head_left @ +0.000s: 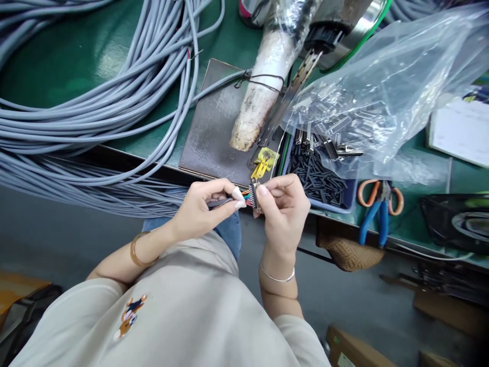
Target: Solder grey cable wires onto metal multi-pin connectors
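Between my thumb and fingers, my left hand [214,201] pinches the end of a grey cable with thin coloured wires [247,195] fanning out of it. My right hand [282,206] is closed on a metal multi-pin connector [255,197], its row of pins facing the wires. Wires and pins meet in the small gap between both hands; whether each one is joined is too small to tell. Just beyond the connector, a yellow clip-like piece [262,167] lies at the front edge of a dark metal plate [214,130].
Coils of grey cable [153,97] fill the left. A wrapped, scorched tube [260,86] and a soldering iron [301,71] lean over the plate. To the right are a blue bin [346,201] of black sleeves, a plastic bag [405,92] of connectors and pliers [380,209].
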Available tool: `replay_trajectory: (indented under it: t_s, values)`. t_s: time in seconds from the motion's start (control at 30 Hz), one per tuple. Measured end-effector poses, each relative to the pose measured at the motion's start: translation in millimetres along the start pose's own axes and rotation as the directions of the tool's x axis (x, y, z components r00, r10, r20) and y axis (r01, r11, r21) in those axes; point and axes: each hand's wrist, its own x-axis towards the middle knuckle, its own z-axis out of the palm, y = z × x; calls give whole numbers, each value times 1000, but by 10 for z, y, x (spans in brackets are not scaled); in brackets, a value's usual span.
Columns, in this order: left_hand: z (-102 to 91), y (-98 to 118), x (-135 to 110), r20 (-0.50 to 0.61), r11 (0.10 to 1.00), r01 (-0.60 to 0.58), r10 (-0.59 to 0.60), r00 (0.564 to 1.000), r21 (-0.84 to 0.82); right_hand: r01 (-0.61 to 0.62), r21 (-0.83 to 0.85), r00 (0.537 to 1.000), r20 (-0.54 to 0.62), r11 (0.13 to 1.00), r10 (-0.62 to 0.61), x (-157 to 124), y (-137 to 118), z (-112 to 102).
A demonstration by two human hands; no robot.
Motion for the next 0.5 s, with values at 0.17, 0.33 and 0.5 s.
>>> replay_trajectory:
  t_s: [0.17,0.33,0.5]
  values:
    - [-5,3,63,-22,939,270,-281,959,-215,239,-267,878,-351,934,-325,-36,-20,-14]
    - [-35,-30,123,-29,891,332,-358,933,-310,309,-229,833,-402,923,-379,-70,35,-29]
    - [-31,-36,165,-34,884,334,-364,931,-327,300,-253,907,-224,920,-357,-159,166,-7]
